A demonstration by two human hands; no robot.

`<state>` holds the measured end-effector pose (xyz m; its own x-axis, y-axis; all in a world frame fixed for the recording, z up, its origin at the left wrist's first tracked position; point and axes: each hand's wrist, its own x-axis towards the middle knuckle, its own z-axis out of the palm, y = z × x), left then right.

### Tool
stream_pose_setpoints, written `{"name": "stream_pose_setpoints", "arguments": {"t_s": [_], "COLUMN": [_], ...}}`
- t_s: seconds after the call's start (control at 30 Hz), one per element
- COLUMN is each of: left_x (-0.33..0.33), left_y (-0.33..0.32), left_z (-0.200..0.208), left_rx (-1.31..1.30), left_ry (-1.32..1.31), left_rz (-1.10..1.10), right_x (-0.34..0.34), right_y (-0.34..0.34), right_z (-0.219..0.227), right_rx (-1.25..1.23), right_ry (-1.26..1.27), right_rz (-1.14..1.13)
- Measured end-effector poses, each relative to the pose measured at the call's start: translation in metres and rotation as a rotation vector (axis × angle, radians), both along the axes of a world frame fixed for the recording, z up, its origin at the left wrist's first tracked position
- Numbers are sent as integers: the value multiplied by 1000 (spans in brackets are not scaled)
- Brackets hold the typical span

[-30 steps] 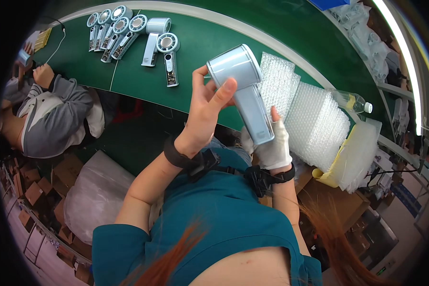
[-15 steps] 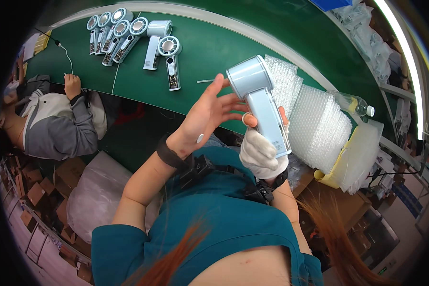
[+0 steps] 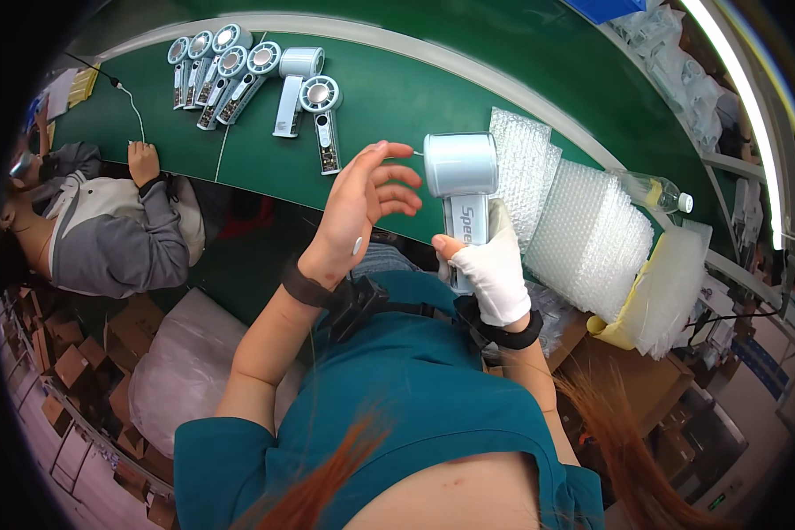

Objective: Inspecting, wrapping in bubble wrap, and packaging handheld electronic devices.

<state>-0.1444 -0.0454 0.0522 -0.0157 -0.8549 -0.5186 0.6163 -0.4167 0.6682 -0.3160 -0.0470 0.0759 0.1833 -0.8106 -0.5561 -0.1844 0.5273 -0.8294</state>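
Observation:
My right hand [image 3: 495, 274], in a white glove with bare fingertips, grips a light blue handheld fan [image 3: 461, 164] by its handle. The fan stands nearly upright, its round head at the top and dark lettering down the handle. Its handle's lower end is partly hidden by my thumb and glove. Just left of the fan head, my bare left hand [image 3: 362, 199] is raised with its fingers apart, holding nothing I can make out. A small white oval piece [image 3: 357, 246] sits on that hand near the wrist.
Several similar fans [image 3: 262, 60] lie on the green table [image 3: 397, 97], most with circuitry showing in their handles. Bubble wrap sheets [image 3: 583, 238] and a clear bottle [image 3: 658, 193] are at the right. Another person [image 3: 119, 221] sits at the left beside a white cable [image 3: 134, 110].
My right hand has turned the fan from a tilt to nearly upright, bringing the lettered side of its handle into sight. My left hand has shifted slightly left, away from the fan.

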Motion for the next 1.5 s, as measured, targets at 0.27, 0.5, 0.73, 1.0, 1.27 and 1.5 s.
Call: {"name": "stream_pose_setpoints", "arguments": {"t_s": [0.27,0.5,0.73,1.0,1.27,1.5], "left_x": [11,7,5,-17,-112,-127], "left_y": [-12,-12,28,21,-29,-33], "left_z": [3,4,16,-11,-94,-155], "left_rx": [61,4,-235,-418,-1055,-1300], "left_ry": [75,76,-181,-1227,-1460,-1448], "left_rz": [-8,-5,120,-183,-761,-1004], "right_x": [4,-21,-36,-87,-118,-142], "right_y": [-14,-7,5,1,51,76], "right_z": [3,-12,-33,-31,2,-31], "right_rx": [156,301,267,69,-174,10], "right_ry": [-368,-583,-905,-1039,-963,-1016], "right_rz": [-91,-155,-220,3,-326,-562]}}
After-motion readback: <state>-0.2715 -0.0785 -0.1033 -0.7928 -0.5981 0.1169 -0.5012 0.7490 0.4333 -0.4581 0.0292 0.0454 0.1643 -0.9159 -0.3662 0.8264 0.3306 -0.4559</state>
